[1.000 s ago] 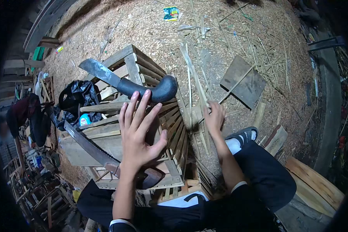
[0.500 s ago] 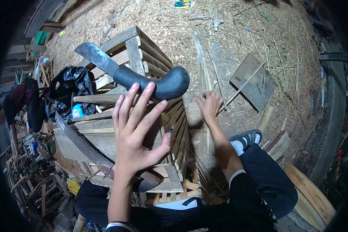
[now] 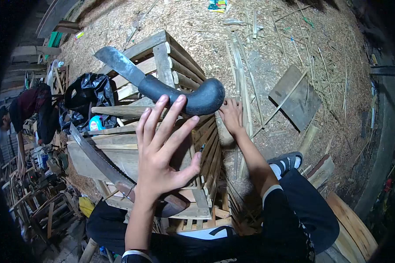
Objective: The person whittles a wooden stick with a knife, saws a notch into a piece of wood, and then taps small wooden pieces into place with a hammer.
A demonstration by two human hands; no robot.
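My left hand (image 3: pixel 164 158) is spread open above a wooden slatted crate (image 3: pixel 162 59), its fingertips at the black handle of a knife (image 3: pixel 180 96). The knife lies across the crate top, its short broad blade pointing to the upper left and its handle end bulging and curved. A curved pruning saw (image 3: pixel 98 158) rests on the near left side of the crate, partly behind my left wrist. My right hand (image 3: pixel 232 117) reaches down beyond the crate's right side, near long thin strips of wood (image 3: pixel 243 87). Its fingers look loosely apart, with nothing visible in them.
A square board (image 3: pixel 295 97) lies on the shaving-covered floor at right, with a stick across it. A black plastic bag (image 3: pixel 90 92) and a blue-and-white bottle (image 3: pixel 96 123) stand left of the crate. Another person (image 3: pixel 33 109) bends over at far left. Wood pieces (image 3: pixel 353 221) lie near my knee.
My right hand has moved left, from over the wood strips toward the crate's side. The whole view has shifted slightly; my left hand keeps its place at the knife handle.
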